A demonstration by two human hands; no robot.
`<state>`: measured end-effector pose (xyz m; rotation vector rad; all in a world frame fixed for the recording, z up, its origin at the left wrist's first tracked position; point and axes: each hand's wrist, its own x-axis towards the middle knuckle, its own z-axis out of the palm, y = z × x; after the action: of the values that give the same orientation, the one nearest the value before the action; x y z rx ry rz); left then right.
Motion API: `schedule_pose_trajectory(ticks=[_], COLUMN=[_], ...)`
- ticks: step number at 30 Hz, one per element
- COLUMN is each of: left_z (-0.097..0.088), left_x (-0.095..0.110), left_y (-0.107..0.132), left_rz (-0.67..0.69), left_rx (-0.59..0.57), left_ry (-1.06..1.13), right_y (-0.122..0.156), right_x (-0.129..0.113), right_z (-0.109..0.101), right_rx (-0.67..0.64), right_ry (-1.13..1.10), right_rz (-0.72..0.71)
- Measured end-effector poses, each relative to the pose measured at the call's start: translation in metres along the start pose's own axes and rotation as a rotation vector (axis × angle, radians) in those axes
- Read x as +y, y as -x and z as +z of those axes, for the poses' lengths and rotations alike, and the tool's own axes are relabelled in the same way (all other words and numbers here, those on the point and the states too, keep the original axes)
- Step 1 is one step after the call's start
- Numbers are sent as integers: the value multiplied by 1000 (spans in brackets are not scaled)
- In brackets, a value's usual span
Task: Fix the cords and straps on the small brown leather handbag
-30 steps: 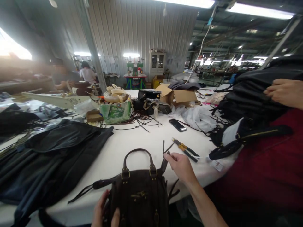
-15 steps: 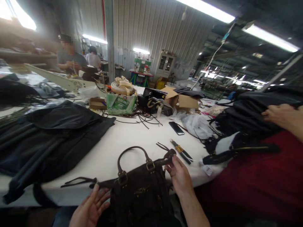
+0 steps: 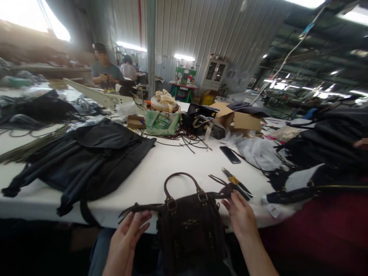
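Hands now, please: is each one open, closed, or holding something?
Left hand: open, fingers by the bag's left strap.
Right hand: open, fingertips at the right strap.

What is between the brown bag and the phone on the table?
In the head view, pliers with yellow handles lie between the brown bag and the phone, with the bag's thin strap ends beside them on the white table.

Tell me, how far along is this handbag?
The brown handbag looks assembled: handle and buckles are on. Both hands, left hand and right hand, are at its side drawstrings. Pliers lie unused; black bags are piled nearby.
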<state>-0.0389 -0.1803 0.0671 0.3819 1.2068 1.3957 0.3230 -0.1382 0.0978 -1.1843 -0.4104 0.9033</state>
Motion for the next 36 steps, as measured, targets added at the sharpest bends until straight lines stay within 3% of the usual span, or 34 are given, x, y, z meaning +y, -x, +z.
schedule_pose_trajectory(ticks=[4,9,15,21,25,30,36], left_z=[6,19,20,30,23,5,6], left_x=[15,23,24,18,9,-1,1], left_y=[-1,1,7,1,2,9,8], left_rz=[-22,117,15,52,109,204,207], left_rx=[-12,-4,-177,-36,-140,-246,-317], left_ry=[-88,-92,-8,-22,1,-175,-153], right_y=[0,4,5,0,-3,-1,-3], right_x=[-2,-5,-5,-5,-4,-3,-5], right_z=[-9,-21,-36,-45,-53,-62,-63], right_rx=[-115,-131,-172,-201,-196,-130,-111], right_ry=[-32,13,29,-22,-17,-96,-39], right_rz=[31,3,-14,9,-47,54,58])
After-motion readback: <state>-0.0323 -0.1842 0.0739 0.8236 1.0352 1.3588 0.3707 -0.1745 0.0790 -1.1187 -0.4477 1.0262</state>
